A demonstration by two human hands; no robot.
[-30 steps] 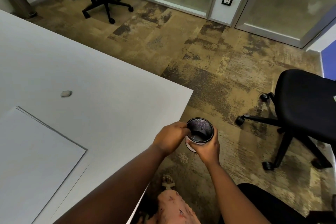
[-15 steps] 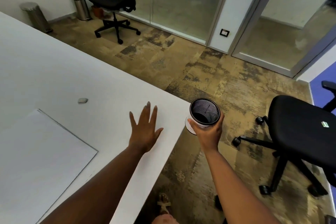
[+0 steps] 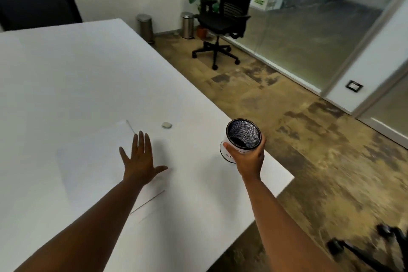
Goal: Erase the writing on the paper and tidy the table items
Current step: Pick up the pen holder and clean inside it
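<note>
Our left hand (image 3: pixel 141 159) has left the mesh cup (image 3: pixel 242 137), which the right hand (image 3: pixel 248 157) still grips, and now spreads empty over the paper (image 3: pixel 95 152), the eraser (image 3: pixel 166 125) just beyond its fingertips (image 3: pixel 141 136), likely next.

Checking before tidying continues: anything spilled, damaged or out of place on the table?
Nothing spilled or damaged. The eraser lies loose on the table beyond the paper. The right hand holds the mesh cup upright; the left hand is open.

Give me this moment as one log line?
left hand: open, spread over paper | right hand: holding mesh pen cup above table | eraser: on table
</note>
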